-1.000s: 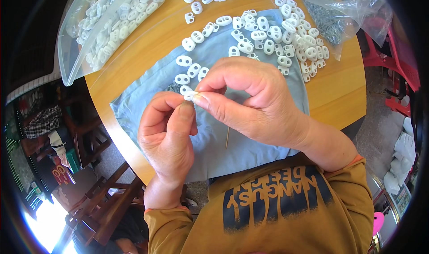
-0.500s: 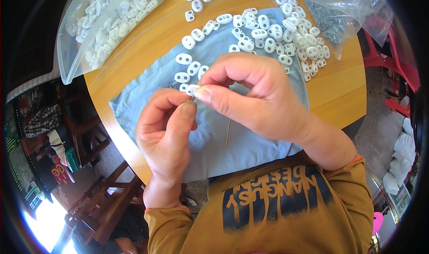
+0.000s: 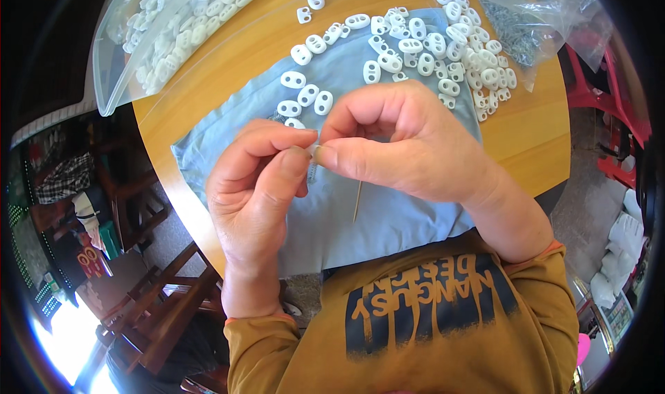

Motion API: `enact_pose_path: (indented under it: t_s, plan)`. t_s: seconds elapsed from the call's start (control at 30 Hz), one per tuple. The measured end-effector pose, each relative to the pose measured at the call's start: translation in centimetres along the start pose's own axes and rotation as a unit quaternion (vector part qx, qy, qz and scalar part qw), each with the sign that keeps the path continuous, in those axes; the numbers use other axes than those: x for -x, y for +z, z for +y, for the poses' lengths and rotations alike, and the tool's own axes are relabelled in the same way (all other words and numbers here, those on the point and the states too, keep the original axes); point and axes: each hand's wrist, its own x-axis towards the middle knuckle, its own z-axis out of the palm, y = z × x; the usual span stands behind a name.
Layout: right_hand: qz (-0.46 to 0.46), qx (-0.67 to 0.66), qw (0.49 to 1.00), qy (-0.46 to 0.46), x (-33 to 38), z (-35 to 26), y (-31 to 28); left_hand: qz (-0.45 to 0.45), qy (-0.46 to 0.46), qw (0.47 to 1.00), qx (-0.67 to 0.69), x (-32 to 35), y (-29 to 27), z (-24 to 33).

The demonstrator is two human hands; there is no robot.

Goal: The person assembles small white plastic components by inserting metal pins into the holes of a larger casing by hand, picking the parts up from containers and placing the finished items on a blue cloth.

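My left hand (image 3: 256, 179) and my right hand (image 3: 409, 148) meet above a light blue cloth (image 3: 388, 217), thumbs and forefingers pinched tip to tip. Between them is a small white plastic cord lock part (image 3: 314, 150), mostly covered by the fingertips. A small metal spring (image 3: 312, 172) shows just under it, beside my left fingers. Below my right hand a thin wooden stick (image 3: 357, 201) points down toward me; its upper end is hidden by the hand. Several white two-hole cord lock pieces (image 3: 308, 94) lie on the cloth just beyond my fingers.
Many more white cord lock pieces (image 3: 450, 47) are heaped at the far right of the wooden table (image 3: 516, 148). A clear bin (image 3: 111, 82) of white pieces stands at far left. At far right lies a plastic bag of small springs (image 3: 512, 33). Red chair (image 3: 609, 92) beyond.
My fingertips have drawn closer together and cover more of the white part. The spring now shows below it. The whole view has shifted slightly.
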Motion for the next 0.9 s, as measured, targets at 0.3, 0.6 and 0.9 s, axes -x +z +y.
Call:
enact_pose_path:
  t_s: [0.3,0.6,0.9]
  plan:
    - [-0.029,-0.005,1.000,0.008,-0.1,-0.3,-0.7,-0.007,-0.092,0.996,-0.017,0.3,0.4,0.8]
    - [0.065,0.058,0.992,-0.088,0.6,-2.6,-1.4,-0.021,-0.133,0.989,0.065,0.0,0.1,0.3]
    - [0.196,0.392,0.885,-0.160,3.8,-3.1,-2.7,-0.081,-0.191,0.960,0.185,0.0,-0.4,0.0]
